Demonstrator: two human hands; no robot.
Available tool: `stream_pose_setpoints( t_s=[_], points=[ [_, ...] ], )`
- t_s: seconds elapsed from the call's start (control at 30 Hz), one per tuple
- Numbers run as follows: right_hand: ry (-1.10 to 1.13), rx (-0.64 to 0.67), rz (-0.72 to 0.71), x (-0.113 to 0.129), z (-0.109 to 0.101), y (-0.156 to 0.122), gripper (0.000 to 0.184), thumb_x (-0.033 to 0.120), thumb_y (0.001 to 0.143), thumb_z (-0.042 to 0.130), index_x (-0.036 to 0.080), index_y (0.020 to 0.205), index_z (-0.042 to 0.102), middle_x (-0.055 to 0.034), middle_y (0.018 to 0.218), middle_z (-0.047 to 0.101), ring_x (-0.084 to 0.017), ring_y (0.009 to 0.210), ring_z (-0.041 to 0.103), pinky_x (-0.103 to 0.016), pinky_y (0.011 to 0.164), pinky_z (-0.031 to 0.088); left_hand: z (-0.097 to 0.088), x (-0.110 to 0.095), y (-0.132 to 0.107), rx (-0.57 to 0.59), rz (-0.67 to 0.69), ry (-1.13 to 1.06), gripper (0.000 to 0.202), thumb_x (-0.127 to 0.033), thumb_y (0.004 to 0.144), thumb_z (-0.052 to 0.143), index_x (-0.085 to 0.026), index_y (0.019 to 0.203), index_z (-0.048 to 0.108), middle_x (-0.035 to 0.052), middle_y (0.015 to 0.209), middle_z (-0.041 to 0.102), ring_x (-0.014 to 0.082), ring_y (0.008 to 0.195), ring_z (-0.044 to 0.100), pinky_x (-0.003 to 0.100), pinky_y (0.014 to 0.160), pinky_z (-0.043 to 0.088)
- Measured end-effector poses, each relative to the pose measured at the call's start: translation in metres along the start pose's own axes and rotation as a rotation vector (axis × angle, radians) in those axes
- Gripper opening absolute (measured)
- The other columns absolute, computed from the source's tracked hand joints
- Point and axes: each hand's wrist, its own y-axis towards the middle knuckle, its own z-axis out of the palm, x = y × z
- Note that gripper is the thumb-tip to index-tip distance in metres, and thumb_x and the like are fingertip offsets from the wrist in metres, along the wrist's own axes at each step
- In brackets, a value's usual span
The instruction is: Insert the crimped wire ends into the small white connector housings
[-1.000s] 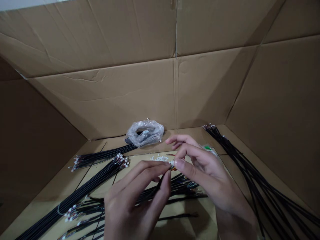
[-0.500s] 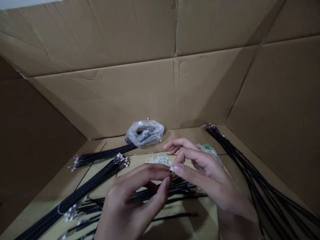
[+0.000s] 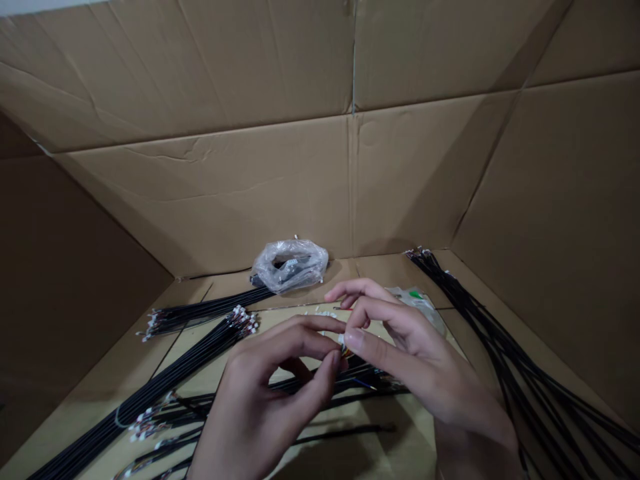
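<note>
Two hands (image 3: 345, 373) pinch small connector (image 3: 343, 341); cable bundles (image 3: 190, 347) flank both sides.

Seen from above, inside a cardboard box (image 3: 300, 180). Left hand (image 3: 260, 413) and right hand (image 3: 420, 373) meeting fingertip to fingertip, pinching a tiny white connector (image 3: 342, 340) with coloured wire ends. Below, loose black cables (image 3: 320, 387). Left, a black cable bundle (image 3: 165, 373); right, another cable bunch (image 3: 505, 347). Behind, a clear plastic bag (image 3: 290, 265).
</note>
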Motion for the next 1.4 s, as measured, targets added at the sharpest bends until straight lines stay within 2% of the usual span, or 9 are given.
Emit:
stream_pose_setpoints(
  t_s=[0.2, 0.33, 0.43, 0.6, 0.73, 0.97, 1.07, 1.27, 1.4],
  points=[
    [-0.013, -0.012, 0.024, 0.000, 0.001, 0.000, 0.025, 0.034, 0.103, 0.064, 0.022, 0.081, 0.065, -0.0030, 0.128, 0.061, -0.021, 0.127, 0.059, -0.034, 0.107, 0.042, 0.002, -0.002, 0.001, -0.006, -0.003, 0.037, 0.021, -0.011, 0.092, 0.062, -0.023, 0.076, 0.069, 0.0001, 0.088, 0.081, 0.0111, 0.072, 0.075, 0.015, 0.056, 0.055],
    [-0.039, -0.061, 0.041, 0.000, 0.005, 0.001, 0.025, 0.033, 0.104, 0.061, 0.023, 0.082, 0.065, -0.0032, 0.131, 0.061, -0.021, 0.134, 0.055, -0.034, 0.111, 0.040, 0.007, -0.003, -0.003, -0.052, 0.009, 0.156, 0.018, -0.011, 0.094, 0.064, -0.023, 0.081, 0.066, 0.0000, 0.097, 0.080, 0.0093, 0.078, 0.074, 0.013, 0.056, 0.053],
    [-0.048, -0.090, 0.056, 0.001, 0.008, 0.000, 0.025, 0.034, 0.104, 0.060, 0.024, 0.082, 0.063, -0.0029, 0.133, 0.060, -0.021, 0.137, 0.053, -0.033, 0.109, 0.043, 0.012, -0.002, -0.009, -0.115, 0.045, 0.244, 0.017, -0.009, 0.094, 0.063, -0.024, 0.085, 0.064, -0.0012, 0.102, 0.078, 0.0091, 0.084, 0.076, 0.012, 0.057, 0.054],
    [-0.147, -0.150, 0.025, 0.002, 0.011, -0.003, 0.025, 0.033, 0.105, 0.058, 0.024, 0.082, 0.062, -0.0030, 0.133, 0.060, -0.022, 0.133, 0.055, -0.037, 0.112, 0.040, 0.023, 0.002, -0.011, -0.206, 0.131, 0.407, 0.017, -0.006, 0.092, 0.063, -0.022, 0.089, 0.062, -0.0011, 0.104, 0.078, 0.0060, 0.061, 0.071, 0.016, 0.052, 0.052],
    [-0.218, -0.192, 0.008, 0.002, 0.014, -0.002, 0.026, 0.033, 0.105, 0.057, 0.024, 0.081, 0.060, -0.0035, 0.130, 0.061, -0.023, 0.130, 0.056, -0.039, 0.112, 0.040, 0.029, 0.003, -0.007, -0.277, 0.184, 0.489, 0.014, -0.006, 0.093, 0.063, -0.020, 0.089, 0.063, 0.0002, 0.105, 0.079, 0.0042, 0.063, 0.071, 0.015, 0.057, 0.051],
    [-0.174, -0.188, 0.010, 0.000, 0.014, 0.001, 0.026, 0.032, 0.104, 0.059, 0.024, 0.079, 0.061, -0.0012, 0.129, 0.062, -0.020, 0.128, 0.057, -0.035, 0.112, 0.038, 0.032, 0.004, -0.006, -0.334, 0.210, 0.534, 0.013, -0.007, 0.092, 0.063, -0.020, 0.089, 0.064, -0.0003, 0.102, 0.079, 0.0047, 0.056, 0.062, 0.016, 0.058, 0.052],
    [-0.101, -0.165, 0.022, -0.001, 0.011, 0.004, 0.026, 0.033, 0.104, 0.061, 0.023, 0.080, 0.063, -0.0024, 0.127, 0.064, -0.020, 0.129, 0.058, -0.036, 0.112, 0.039, 0.030, 0.002, -0.008, -0.332, 0.181, 0.513, 0.014, -0.007, 0.092, 0.064, -0.020, 0.089, 0.065, -0.0005, 0.104, 0.078, 0.0045, 0.054, 0.058, 0.017, 0.062, 0.054],
    [0.021, -0.122, 0.014, -0.006, 0.007, 0.010, 0.025, 0.034, 0.101, 0.066, 0.022, 0.079, 0.067, -0.0043, 0.125, 0.067, -0.022, 0.129, 0.060, -0.038, 0.113, 0.039, 0.024, 0.000, -0.008, -0.304, 0.129, 0.415, 0.014, -0.008, 0.094, 0.066, -0.022, 0.094, 0.066, -0.0007, 0.114, 0.074, 0.0042, 0.073, 0.069, 0.013, 0.065, 0.054],
    [-0.049, -0.158, -0.035, -0.010, 0.008, 0.010, 0.023, 0.035, 0.101, 0.067, 0.024, 0.080, 0.068, -0.0021, 0.123, 0.067, -0.020, 0.127, 0.061, -0.036, 0.110, 0.040, 0.025, 0.003, -0.006, -0.347, 0.160, 0.471, 0.013, -0.009, 0.094, 0.066, -0.021, 0.092, 0.066, -0.0015, 0.111, 0.075, 0.0026, 0.062, 0.064, 0.014, 0.062, 0.054]
  ],
)
